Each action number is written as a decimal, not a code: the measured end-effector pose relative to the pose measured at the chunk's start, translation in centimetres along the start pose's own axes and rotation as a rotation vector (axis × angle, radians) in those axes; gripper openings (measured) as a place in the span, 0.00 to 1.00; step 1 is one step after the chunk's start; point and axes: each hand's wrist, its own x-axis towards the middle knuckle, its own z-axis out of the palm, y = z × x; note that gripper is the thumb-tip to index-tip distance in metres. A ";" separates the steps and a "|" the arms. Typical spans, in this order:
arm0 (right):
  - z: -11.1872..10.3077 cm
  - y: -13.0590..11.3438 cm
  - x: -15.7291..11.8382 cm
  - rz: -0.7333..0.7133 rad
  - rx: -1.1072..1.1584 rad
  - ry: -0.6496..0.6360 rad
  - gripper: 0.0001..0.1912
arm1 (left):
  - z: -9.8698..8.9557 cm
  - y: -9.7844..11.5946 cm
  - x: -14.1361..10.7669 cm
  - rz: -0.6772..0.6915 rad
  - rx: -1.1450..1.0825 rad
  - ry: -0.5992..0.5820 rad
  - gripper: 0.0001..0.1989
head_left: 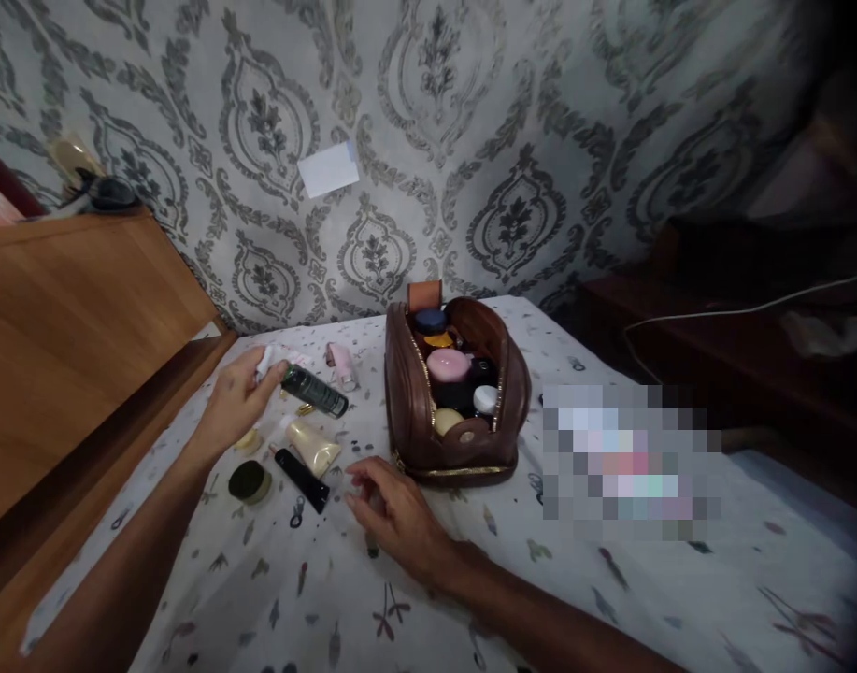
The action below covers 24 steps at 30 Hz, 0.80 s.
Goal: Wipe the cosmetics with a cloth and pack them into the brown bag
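Observation:
My left hand point(240, 393) is closed on the white-capped end of a dark green bottle point(316, 391), which points to the right over the cloth. My right hand point(400, 523) rests low in front of the bag, its fingers loosely bent and apart, with nothing visible in them. Near its fingertips lies a black tube point(302, 479). Behind that tube is a cream-coloured tube point(313, 447), and a round dark green jar point(249, 482) sits to the left. A brown toiletry bag point(463, 458) stands unzipped, holding several jars and bottles, among them a pink-lidded one point(449, 365).
A pink tube point(342, 365) lies behind the bottle. The patterned white cloth point(344, 598) covers the surface, with a blurred-out patch point(624, 463) on its right. Wooden furniture point(84, 308) borders the left, and a patterned wall point(442, 206) rises behind.

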 end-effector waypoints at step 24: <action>-0.6 -0.8 -0.5 0.032 0.240 -0.106 0.20 | 2.0 7.9 -6.1 -0.150 -0.537 -0.042 0.17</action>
